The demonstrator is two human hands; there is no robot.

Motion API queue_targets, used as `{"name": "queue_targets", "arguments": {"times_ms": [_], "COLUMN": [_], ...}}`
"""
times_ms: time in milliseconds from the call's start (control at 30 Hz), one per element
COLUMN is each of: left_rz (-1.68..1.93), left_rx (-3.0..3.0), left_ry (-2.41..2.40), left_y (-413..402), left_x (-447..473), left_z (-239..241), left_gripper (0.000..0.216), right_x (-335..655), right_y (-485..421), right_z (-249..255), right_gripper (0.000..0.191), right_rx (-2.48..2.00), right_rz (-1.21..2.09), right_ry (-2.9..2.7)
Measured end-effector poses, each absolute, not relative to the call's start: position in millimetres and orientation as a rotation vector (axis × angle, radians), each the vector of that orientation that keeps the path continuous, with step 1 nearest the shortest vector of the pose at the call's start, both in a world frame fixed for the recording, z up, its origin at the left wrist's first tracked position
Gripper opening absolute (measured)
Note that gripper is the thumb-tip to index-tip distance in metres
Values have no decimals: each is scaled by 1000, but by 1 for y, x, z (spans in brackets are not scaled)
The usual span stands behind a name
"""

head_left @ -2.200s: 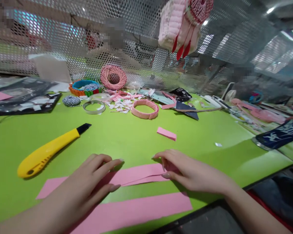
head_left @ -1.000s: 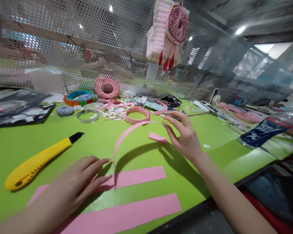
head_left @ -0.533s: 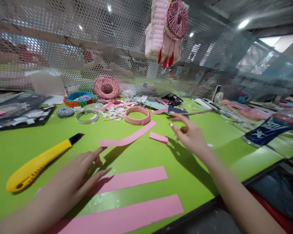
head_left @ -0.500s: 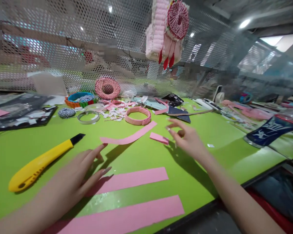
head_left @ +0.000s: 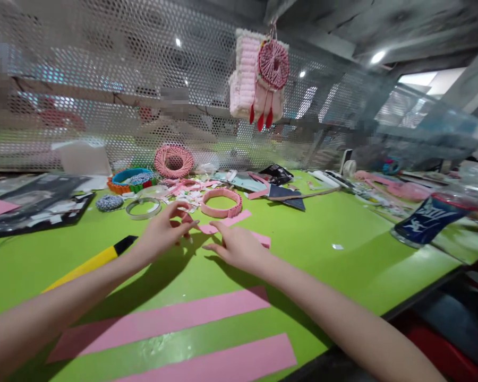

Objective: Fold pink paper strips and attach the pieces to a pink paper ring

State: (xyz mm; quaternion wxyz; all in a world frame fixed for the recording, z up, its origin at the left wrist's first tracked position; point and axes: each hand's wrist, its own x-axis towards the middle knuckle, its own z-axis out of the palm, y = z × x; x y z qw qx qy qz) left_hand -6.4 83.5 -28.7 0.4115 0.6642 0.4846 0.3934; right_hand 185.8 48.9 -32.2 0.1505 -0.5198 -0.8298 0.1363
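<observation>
My left hand (head_left: 163, 233) is closed on the left end of a short pink paper strip (head_left: 207, 228), which looks bent up between its fingertips. The strip runs right, partly behind my right hand (head_left: 241, 248). That hand's index fingertip is at the strip's near edge, with thumb and index apart. Behind its knuckles a small folded pink paper piece (head_left: 264, 240) shows in part. Two longer pink paper strips (head_left: 175, 313) lie flat on the green table nearer me. A yellow utility knife (head_left: 91, 265) rests partly hidden behind my left forearm.
Beyond my hands sit a pink ring band (head_left: 222, 203), a roll of clear tape (head_left: 143, 208), a pink string-wrapped ring (head_left: 174, 161) and paper scraps. A blue-labelled bottle (head_left: 430, 219) stands at right. A perforated metal screen (head_left: 135, 63) backs the table.
My left hand has moved up and right onto the short strip's end. My right hand has moved left, from beyond the folded piece to the strip. The camera view has shifted slightly.
</observation>
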Motion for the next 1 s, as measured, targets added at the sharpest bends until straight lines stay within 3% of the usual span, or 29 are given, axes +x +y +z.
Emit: {"name": "queue_targets", "arguments": {"times_ms": [133,267,400,567,833,1000], "left_rz": [1190,1178,1162,907,888,1085], "left_rx": [1594,1549,1656,1746,1583,1888], "left_ry": [1020,888,902,938,788,794], "left_y": [70,46,41,50,45,40], "left_x": [2,6,1,-6,-4,-7], "left_z": [8,35,29,2,3,1], "left_gripper": [60,60,29,24,35,16], "right_x": [185,186,189,185,177,174], "right_y": [48,48,36,11,-4,1], "right_z": [-41,-49,-43,-31,-31,-41], "right_gripper": [64,43,28,19,34,48], "right_rx": [-1352,-1083,-988,-806,-895,-891], "right_rz": [660,1026,820,810,1484,1662], "right_ry": [-2186,-1798,-1856,-2001,-1880,-1677]}}
